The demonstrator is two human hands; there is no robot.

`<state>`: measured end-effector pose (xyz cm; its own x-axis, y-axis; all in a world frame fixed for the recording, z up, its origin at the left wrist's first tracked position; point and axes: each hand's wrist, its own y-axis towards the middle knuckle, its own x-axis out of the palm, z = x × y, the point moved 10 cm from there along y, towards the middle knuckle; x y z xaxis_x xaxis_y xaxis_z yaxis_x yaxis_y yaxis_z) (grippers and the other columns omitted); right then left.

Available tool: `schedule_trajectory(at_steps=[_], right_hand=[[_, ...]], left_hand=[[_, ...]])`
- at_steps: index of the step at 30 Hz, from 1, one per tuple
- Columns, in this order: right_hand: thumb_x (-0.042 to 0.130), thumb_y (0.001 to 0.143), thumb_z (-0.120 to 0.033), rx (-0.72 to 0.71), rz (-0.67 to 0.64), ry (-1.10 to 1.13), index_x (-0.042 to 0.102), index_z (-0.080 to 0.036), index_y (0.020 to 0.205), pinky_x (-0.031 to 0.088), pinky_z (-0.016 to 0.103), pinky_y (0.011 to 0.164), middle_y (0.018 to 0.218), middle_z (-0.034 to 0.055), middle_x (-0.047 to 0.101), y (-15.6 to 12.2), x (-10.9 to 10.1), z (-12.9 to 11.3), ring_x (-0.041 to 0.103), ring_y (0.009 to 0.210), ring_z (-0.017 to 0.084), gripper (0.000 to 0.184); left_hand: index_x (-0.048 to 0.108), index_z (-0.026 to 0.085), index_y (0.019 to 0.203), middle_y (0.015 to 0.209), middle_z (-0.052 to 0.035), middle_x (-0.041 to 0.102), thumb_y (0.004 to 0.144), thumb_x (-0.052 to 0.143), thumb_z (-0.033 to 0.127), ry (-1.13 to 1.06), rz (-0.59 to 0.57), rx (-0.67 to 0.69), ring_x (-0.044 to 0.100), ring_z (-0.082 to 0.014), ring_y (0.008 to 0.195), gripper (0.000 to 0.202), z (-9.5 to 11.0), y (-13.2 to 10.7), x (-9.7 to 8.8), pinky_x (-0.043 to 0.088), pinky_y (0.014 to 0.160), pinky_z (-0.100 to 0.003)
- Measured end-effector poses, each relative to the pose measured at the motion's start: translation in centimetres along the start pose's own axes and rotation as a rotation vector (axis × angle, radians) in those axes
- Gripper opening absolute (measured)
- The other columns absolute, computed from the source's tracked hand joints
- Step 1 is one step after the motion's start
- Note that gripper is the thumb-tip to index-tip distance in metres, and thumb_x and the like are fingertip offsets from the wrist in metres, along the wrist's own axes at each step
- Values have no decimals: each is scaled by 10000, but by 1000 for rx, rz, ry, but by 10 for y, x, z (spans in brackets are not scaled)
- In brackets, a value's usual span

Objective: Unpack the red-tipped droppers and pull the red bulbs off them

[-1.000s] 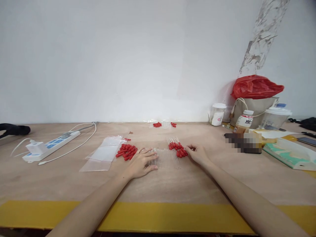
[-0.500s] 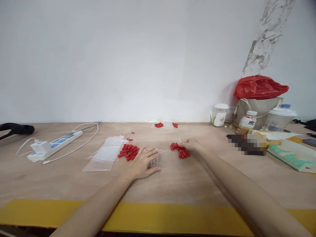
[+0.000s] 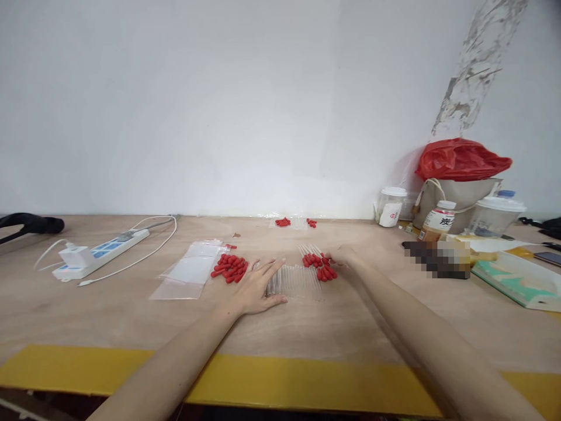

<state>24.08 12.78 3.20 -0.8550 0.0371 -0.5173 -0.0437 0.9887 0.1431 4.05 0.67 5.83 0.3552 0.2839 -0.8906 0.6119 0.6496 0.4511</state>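
My left hand lies flat with its fingers apart, over the left end of a row of thin clear tubes. Just beyond its wrist side sits a heap of red rubber bulbs. My right hand has its fingertips pinched at the edge of a second red cluster, apparently on one red bulb; the fingers partly hide it. Several thin clear tubes stick out from the far side of this cluster, like droppers with red bulbs. Clear zip bags lie left of the first heap.
A white power strip with a cable stands at the left. Small red bulbs lie on clear plastic by the wall. On the right are a lidded cup, a bottle, a red plastic bag and a green-and-white tray.
My right hand has shifted slightly right, its fingertips drawing back a little from the red cluster. My left hand stays over the tubes, its fingers slightly straighter. The camera view has moved a little.
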Motion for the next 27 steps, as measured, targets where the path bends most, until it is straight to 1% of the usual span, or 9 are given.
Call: schedule_trajectory(at_steps=[4, 8, 10, 12, 13, 16, 20, 23, 27], right_hand=[[577, 612, -219, 82, 37, -42, 533, -167, 416, 360, 226, 393, 365, 4, 512, -1, -15, 2, 512, 415, 130, 208], [558, 657, -258, 8, 42, -46, 584, -152, 531, 393, 228, 488, 538, 32, 612, -22, -22, -19, 554, 531, 133, 167], [583, 658, -287, -93, 67, -78, 600, -168, 624, 397, 238, 563, 624, 22, 635, -43, -21, -34, 560, 598, 136, 125], [557, 709, -294, -444, 133, -263, 600, -183, 671, 375, 282, 692, 689, 18, 644, -74, -14, -71, 553, 665, 139, 125], [544, 733, -290, -575, 179, -352, 601, -191, 678, 339, 318, 764, 687, 13, 640, -91, -9, -83, 544, 699, 144, 127], [499, 789, -235, -802, 306, -464, 592, -197, 712, 252, 354, 835, 694, 5, 637, -128, 7, -95, 528, 748, 139, 127], [490, 797, -187, -954, 323, -540, 582, -198, 714, 236, 332, 834, 697, -5, 639, -144, 28, -94, 520, 769, 132, 124], [480, 799, -175, -1015, 317, -581, 574, -203, 714, 250, 318, 823, 697, -12, 636, -148, 37, -94, 516, 769, 131, 130], [468, 811, -170, -1046, 310, -587, 575, -211, 735, 258, 311, 815, 693, -14, 635, -151, 43, -97, 513, 768, 133, 137]], left_hand=[[210, 194, 1340, 1302, -121, 406, 700, 540, 543, 24, 24, 18, 332, -276, 1209, 800, 4, 0, -4, 165, 997, -488], [283, 184, 1317, 1270, -127, 428, 783, 478, 454, 62, 123, 7, 353, -259, 1185, 630, 8, 2, -15, 217, 984, -450], [318, 185, 1303, 1271, -122, 424, 826, 435, 380, 96, 217, -16, 344, -252, 1188, 529, 7, 2, -24, 240, 973, -435], [359, 191, 1282, 1269, -115, 428, 835, 431, 341, 125, 301, -20, 335, -251, 1191, 477, 8, 1, -30, 255, 963, -426], [386, 199, 1266, 1263, -109, 437, 833, 439, 332, 136, 328, -8, 337, -250, 1189, 456, 10, 0, -31, 260, 959, -421], [462, 256, 1207, 1233, -77, 477, 824, 468, 303, 174, 366, 25, 374, -239, 1157, 385, 17, -3, -30, 255, 952, -425], [533, 315, 1113, 1078, -45, 590, 825, 478, 268, 225, 341, 62, 478, -218, 1033, 297, 27, -5, -22, 236, 931, -461], [572, 280, 1046, 895, -38, 645, 839, 457, 268, 228, 262, 85, 527, -199, 925, 238, 33, -2, -12, 230, 918, -472], [592, 245, 974, 766, -23, 645, 857, 419, 261, 231, 199, 98, 538, -179, 832, 209, 38, 2, -8, 235, 906, -459]])
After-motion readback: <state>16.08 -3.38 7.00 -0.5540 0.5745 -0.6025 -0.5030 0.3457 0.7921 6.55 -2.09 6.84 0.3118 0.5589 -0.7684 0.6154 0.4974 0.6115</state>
